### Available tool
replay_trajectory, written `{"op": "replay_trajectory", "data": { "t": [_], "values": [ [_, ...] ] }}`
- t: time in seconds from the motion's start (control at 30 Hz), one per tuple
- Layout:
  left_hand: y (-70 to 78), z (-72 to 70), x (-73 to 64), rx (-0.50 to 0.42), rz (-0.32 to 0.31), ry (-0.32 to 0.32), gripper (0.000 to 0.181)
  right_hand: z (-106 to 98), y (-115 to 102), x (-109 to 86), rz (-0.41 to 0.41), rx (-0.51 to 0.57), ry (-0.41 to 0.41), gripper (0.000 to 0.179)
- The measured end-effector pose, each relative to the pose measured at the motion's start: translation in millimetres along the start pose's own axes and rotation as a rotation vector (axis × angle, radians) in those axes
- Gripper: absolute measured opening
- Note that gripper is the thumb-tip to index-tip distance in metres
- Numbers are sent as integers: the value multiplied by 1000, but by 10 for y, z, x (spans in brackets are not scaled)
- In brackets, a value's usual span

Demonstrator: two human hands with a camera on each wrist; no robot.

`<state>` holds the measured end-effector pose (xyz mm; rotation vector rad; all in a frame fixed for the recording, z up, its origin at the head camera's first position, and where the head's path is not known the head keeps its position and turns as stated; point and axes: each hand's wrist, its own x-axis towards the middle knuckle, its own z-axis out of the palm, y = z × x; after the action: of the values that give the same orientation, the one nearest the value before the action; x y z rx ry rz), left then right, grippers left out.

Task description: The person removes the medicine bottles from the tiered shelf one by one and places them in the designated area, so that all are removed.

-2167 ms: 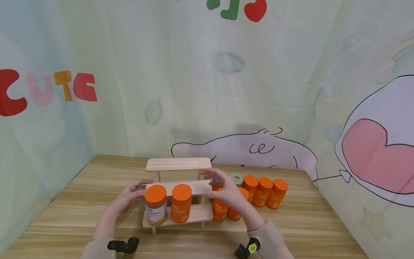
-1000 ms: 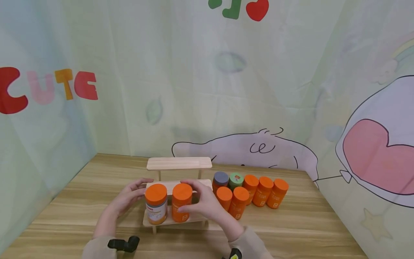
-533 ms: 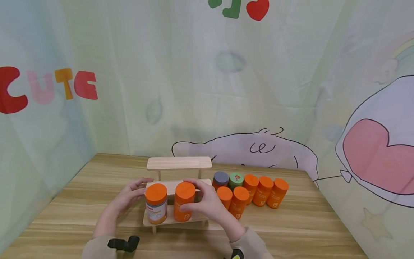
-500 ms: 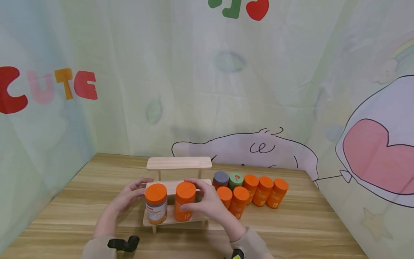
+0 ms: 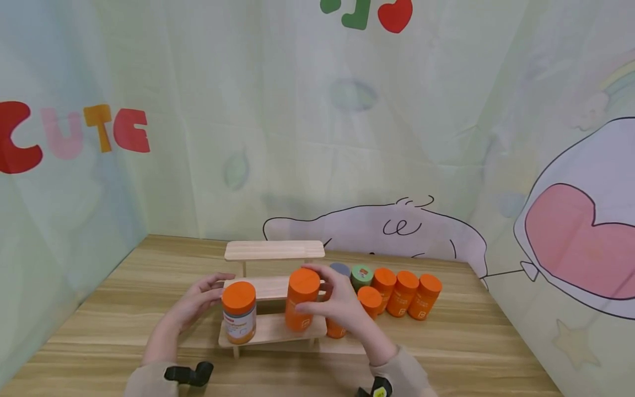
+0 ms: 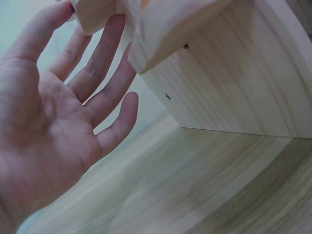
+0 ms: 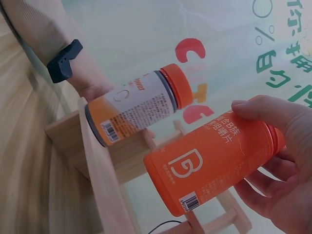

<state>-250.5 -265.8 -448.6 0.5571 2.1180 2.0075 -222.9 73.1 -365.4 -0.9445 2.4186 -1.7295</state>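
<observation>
My right hand (image 5: 339, 302) grips an orange bottle (image 5: 300, 289) with white print, thumb on the near side and fingers behind. In the right wrist view, this bottle's base is apart from the front board of the wooden tiered rack (image 5: 274, 251). A jar with an orange lid and white label (image 5: 240, 315) stands on the left of that lowest board. My left hand (image 5: 197, 300) holds the left end of the middle board between thumb and fingers; the left wrist view shows its thumb tip touching the wood (image 6: 97, 17), the other fingers spread behind.
To the rack's right, several orange bottles (image 5: 407, 292) stand on the wood-grain table (image 5: 471, 342), with a green-lidded jar (image 5: 362, 275) and a partly hidden grey-blue-lidded one (image 5: 339, 269). A printed curtain (image 5: 278, 138) encloses the back and sides.
My right hand came left from beside the rack, took hold of the orange bottle, and has moved it right along the lowest board and slightly up. The left hand has stayed in place.
</observation>
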Motion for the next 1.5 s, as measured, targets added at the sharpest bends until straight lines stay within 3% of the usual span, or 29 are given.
{"op": "replay_trajectory", "data": {
  "t": [0.13,0.3,0.67,1.03,1.5],
  "values": [
    [1,1,-1,-1,1,-4,26,-101,-38,-14,-18,-28,21,66],
    [4,-4,5,16,-6,-1,27,-252,-107,-49,38,-25,55,70],
    [2,2,11,5,15,-29,26,-727,-102,-115,5,-117,228,66],
    [-28,-2,15,-9,31,-38,29,-1219,-11,-296,30,-177,354,65],
    [-23,1,3,-1,30,-17,28,-1412,120,-564,165,-229,399,64]
  ]
}}
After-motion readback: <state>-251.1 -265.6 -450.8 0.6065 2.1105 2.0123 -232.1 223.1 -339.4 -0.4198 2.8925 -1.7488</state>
